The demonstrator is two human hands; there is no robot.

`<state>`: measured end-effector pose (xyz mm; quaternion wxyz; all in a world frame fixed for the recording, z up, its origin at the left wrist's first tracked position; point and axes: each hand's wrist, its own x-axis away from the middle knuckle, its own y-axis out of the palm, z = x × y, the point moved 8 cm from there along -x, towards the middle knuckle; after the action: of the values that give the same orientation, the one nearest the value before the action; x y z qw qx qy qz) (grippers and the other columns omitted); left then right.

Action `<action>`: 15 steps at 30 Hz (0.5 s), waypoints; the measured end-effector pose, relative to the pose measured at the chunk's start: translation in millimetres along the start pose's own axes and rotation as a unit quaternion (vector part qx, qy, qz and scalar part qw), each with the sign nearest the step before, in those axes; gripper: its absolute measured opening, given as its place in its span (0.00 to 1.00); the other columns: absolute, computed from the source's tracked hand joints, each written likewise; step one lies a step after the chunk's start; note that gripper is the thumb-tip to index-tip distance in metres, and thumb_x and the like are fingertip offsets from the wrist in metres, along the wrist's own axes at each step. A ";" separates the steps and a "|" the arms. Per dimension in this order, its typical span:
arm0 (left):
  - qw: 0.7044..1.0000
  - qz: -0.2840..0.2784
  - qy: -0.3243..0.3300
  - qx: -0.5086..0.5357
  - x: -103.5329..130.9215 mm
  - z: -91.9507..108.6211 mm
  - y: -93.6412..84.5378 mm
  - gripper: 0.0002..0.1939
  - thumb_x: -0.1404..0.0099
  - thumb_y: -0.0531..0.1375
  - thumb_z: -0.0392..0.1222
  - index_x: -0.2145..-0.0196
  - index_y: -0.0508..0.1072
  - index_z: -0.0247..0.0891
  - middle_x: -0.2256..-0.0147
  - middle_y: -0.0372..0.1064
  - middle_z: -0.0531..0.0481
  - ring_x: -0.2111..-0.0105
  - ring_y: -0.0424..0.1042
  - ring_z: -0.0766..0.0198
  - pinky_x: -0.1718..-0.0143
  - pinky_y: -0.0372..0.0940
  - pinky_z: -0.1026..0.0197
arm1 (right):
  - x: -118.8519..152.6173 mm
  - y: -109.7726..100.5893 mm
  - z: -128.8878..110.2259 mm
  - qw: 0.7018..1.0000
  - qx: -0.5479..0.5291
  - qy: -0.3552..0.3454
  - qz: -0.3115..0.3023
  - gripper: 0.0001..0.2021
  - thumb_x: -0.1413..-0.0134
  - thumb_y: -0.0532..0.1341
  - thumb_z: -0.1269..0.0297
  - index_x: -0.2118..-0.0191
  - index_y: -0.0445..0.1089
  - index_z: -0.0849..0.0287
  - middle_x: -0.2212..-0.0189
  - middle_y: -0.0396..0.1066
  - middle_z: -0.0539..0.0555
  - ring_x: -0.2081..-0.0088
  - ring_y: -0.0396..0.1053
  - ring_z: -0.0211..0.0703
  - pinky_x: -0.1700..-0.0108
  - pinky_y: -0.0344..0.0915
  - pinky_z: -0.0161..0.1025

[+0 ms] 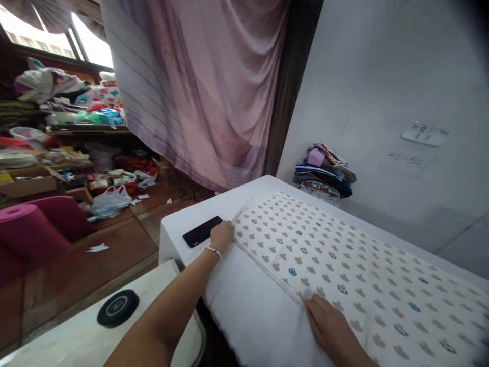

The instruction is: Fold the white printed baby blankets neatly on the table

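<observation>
I have the left hand (222,234) closed on a corner of the patterned cloth (317,255), centre to lower right; the right hand (330,323) curls at its left edge, grip unclear. Apparently straightening; next needs even tension.

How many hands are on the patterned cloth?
2: the left hand at a corner of the patterned cloth, by the black phone; the right hand farther along the same edge.

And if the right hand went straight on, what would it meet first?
The white fabric with grey motifs at its fingers; further on, perhaps the left hand, though depth is unclear.
</observation>
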<state>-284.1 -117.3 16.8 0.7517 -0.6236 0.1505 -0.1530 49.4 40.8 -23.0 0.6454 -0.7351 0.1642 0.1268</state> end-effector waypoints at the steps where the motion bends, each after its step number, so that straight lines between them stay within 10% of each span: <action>1: 1.000 0.002 0.005 -0.003 0.0 1.5 -0.9 0.16 0.33 0.47 0.41 0.58 0.70 0.32 0.56 0.70 0.36 0.58 0.72 0.52 0.62 0.64 0.56 | -0.8 2.0 0.5 1.000 -0.013 0.004 -0.018 0.15 0.41 0.46 0.70 0.62 0.70 0.55 0.65 0.72 0.57 0.64 0.72 0.46 0.64 0.71 0.40; 15: 0.997 -0.046 -0.058 0.034 -19.2 -4.4 -0.9 0.15 0.39 0.49 0.33 0.54 0.65 0.32 0.56 0.71 0.34 0.57 0.72 0.51 0.63 0.64 0.57 | -24.5 -1.7 -7.2 0.987 -0.109 0.069 -0.096 0.13 0.44 0.50 0.70 0.58 0.69 0.54 0.62 0.68 0.55 0.60 0.68 0.46 0.58 0.66 0.40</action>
<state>-303.5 -113.3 17.6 0.7724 -0.6114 0.0727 -0.1558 27.5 35.8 -10.7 0.5578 -0.8204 0.1222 0.0300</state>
